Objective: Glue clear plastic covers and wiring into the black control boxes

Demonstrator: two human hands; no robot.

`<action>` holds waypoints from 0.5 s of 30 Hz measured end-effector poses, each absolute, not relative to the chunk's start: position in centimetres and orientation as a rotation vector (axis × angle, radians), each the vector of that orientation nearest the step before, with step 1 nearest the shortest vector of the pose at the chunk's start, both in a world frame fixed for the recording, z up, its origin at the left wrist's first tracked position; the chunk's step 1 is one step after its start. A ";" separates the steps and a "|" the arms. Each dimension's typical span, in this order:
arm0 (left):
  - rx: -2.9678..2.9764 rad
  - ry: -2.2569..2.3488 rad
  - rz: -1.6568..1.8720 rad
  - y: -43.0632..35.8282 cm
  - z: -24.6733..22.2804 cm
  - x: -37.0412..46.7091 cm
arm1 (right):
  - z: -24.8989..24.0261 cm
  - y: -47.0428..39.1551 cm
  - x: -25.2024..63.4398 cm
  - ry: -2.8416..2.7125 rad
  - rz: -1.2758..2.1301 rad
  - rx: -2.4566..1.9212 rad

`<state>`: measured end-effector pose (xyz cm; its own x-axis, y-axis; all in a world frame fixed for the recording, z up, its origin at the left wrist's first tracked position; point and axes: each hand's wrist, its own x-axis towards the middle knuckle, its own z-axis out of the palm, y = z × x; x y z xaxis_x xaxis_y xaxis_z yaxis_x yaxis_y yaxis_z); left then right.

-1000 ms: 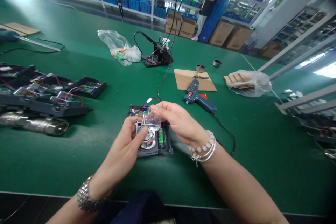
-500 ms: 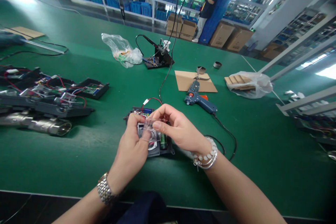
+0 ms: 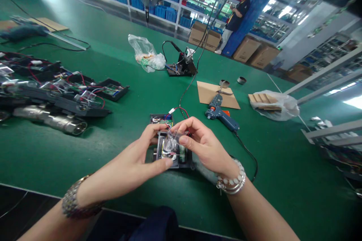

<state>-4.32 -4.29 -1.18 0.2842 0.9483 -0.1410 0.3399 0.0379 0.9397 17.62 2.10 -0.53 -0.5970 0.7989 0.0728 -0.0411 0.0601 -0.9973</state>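
A dark device housing [image 3: 183, 163] with wires and a green circuit board lies on the green table, close in front of me. My left hand [image 3: 141, 158] is at its left side, thumb stretched along the near edge and fingers behind, gripping the housing. Between the thumb and fingers of my right hand [image 3: 200, 143] is a clear plastic piece [image 3: 174, 137], held over the housing's open top. A red wire with a white connector [image 3: 171, 111] loops up behind the hands.
A glue gun [image 3: 222, 116] and cardboard [image 3: 202, 92] lie right of centre. Several open housings [image 3: 65, 99] and metal cylinders [image 3: 53, 118] stand left. Farther back are a soldering stand [image 3: 181, 68], a plastic bag [image 3: 147, 58] and a bag of cardboard pieces [image 3: 275, 103]. A person stands beyond.
My left hand has moved off the clear piece to the housing's left side, its thumb now stretched out. My right hand still holds the clear piece. The view has shifted, moving the scene rightward.
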 end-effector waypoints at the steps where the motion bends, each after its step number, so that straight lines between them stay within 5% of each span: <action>1: 1.526 1.220 0.727 -4.7 -1.4 -4.8 | -0.5 2.0 17.7 -1.691 1.611 -0.767; 15: 1.611 1.490 0.979 -6.8 -4.8 -3.7 | 0.2 -1.1 17.8 -2.149 1.113 -0.798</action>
